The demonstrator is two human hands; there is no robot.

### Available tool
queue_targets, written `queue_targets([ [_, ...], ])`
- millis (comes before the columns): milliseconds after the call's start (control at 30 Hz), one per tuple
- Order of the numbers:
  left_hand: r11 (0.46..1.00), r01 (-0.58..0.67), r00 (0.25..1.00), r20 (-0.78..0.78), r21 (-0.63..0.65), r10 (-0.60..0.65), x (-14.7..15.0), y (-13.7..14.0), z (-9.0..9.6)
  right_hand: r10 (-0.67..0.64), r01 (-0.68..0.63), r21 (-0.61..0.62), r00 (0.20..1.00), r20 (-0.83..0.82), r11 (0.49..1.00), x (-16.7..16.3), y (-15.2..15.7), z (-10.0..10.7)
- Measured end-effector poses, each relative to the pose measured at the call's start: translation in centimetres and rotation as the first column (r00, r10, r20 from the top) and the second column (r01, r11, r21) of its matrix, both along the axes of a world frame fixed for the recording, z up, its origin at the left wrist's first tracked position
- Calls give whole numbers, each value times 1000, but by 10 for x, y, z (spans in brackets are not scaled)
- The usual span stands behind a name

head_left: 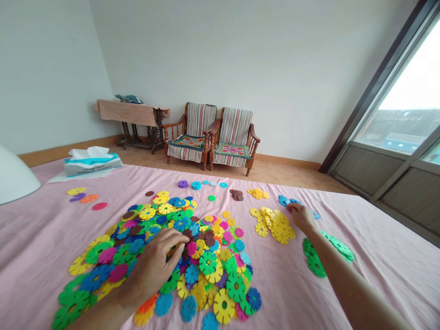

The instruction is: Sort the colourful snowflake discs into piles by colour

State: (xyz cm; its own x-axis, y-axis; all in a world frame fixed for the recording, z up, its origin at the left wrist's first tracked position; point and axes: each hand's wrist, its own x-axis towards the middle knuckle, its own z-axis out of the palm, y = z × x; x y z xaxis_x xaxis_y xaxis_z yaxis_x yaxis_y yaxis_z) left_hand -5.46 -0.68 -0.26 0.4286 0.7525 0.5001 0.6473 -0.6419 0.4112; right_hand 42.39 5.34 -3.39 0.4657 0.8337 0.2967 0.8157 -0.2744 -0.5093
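Right hand (303, 219): at blue discs (283, 200); can't tell if closed.
Left hand (160, 254): curled over mixed pile (206, 255); grip unclear.
Green discs (338, 246): behind right grip; low forearm could scatter them.

The cloth (388, 256) is pink, the notched discs (191, 249) multicoloured, the chair covers (234, 126) striped.

One mixed disc heap (199, 249), two yellow clusters (277, 224), one brown cluster (237, 195), two armchairs (190, 142).
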Motion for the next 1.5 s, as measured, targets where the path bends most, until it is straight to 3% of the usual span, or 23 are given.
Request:
queue_targets([
  [200,1000,-1,1000,16,-15,1,2,-2,4,-10,10,27,1000,-6,1000,-15,-5,13],
  [300,1000,0,1000,21,-12,0,3,-3,4,37,-35,70,999,-28,997,-44,-9,23],
  [400,1000,2,1000,12,-21,-2,3,-3,4,184,-177,99,981,-66,979,-87,-17,33],
  [500,1000,3,1000,9,-23,-3,3,-3,5,388,-379,96,915,-114,920,-138,-32,42],
  [600,1000,12,1000,15,-25,-12,3,-3,6,568,-565,71,806,-163,822,-183,-52,50],
  [733,999,23,1000,12,-33,-23,4,-5,8,698,-706,61,678,-231,705,-217,-75,60],
  [1067,998,37,999,17,-49,-36,5,-6,10,806,-816,-10,573,-152,578,-250,-109,61],
  [1200,998,41,999,20,-53,-40,5,-6,10,801,-809,11,581,-146,588,-255,-111,60],
  [1400,998,39,999,16,-55,-38,5,-6,9,726,-739,-9,663,-184,673,-248,-106,60],
  [1500,997,42,999,19,-58,-41,4,-6,9,748,-793,-33,587,-310,609,-244,-102,64],
])
